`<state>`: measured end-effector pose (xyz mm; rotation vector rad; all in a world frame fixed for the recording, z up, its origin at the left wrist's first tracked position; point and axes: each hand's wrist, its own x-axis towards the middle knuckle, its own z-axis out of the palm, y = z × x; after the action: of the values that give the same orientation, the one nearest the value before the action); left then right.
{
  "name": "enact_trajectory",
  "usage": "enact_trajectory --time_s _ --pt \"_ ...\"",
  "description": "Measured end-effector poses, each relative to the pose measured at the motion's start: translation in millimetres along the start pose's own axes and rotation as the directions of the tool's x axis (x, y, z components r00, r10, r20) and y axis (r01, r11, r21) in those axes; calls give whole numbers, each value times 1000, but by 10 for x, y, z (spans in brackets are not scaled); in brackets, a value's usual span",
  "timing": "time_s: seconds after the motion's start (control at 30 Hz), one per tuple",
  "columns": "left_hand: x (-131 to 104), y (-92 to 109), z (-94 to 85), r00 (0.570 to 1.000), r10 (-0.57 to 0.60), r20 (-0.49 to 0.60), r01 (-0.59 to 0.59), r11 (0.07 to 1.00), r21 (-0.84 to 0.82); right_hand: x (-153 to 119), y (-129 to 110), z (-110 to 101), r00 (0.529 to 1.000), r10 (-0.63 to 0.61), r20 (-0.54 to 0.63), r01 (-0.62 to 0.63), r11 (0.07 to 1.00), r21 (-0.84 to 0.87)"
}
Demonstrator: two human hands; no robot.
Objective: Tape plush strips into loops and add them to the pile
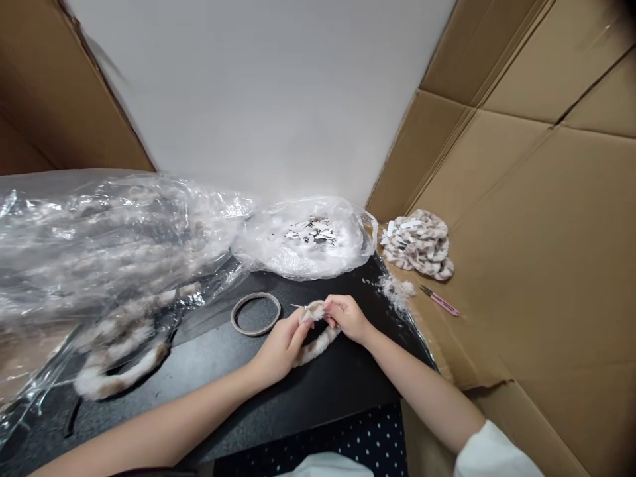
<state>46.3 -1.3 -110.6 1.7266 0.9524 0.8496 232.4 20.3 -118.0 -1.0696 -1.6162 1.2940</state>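
Observation:
Above the black table, my left hand (283, 344) and my right hand (349, 318) pinch a furry white-and-brown band (318, 347) between them. The band curves down into a loop below my fingers. Both hands are closed, with the fingertips close together at its upper part. A thin pale tip sticks out beside my left fingers; its kind is too small to tell. A grey-beige ring (256, 314), like a roll of tape, lies flat just left of my hands.
A clear plastic bag (308, 255) holds white and dark flat pieces. Furry bands (122, 384) lie at left by a large plastic bag (99, 245). At right are a heap of furry bands (422, 245), fluff (396, 291) and pink-handled snips (442, 303). Cardboard walls (546, 232) stand alongside.

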Motion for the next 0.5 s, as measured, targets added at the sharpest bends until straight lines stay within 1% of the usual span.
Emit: enact_trajectory --time_s 0.03,0.1,0.17,0.23,0.33,0.4,0.43,0.5 --pt "5 -14 0 1000 -5 -13 5 1000 7 -1 -6 0 997 -58 -58 54 995 -81" --pt "10 -35 -4 999 -11 -30 12 1000 8 -9 -29 -3 971 -204 -127 166 951 -260" --pt "11 -52 -10 999 -18 -40 18 1000 7 -17 -61 -8 935 -325 -139 254 892 -375" --pt "13 -75 -17 999 -27 -43 28 1000 10 -23 -86 -14 914 -389 -119 314 861 -401" --pt "5 -115 -26 998 -31 -46 31 999 11 -26 -91 -1 894 -436 -101 367 844 -391" --pt "-12 -137 -38 999 -28 -36 28 1000 -5 -34 -65 33 894 -437 -99 372 847 -379" --pt "-23 -144 -46 999 -30 -22 29 999 -23 -42 -47 53 901 -422 -106 359 859 -365" --pt "-48 -151 -72 999 -18 32 20 997 -71 -62 -27 72 928 -348 -132 296 906 -304"
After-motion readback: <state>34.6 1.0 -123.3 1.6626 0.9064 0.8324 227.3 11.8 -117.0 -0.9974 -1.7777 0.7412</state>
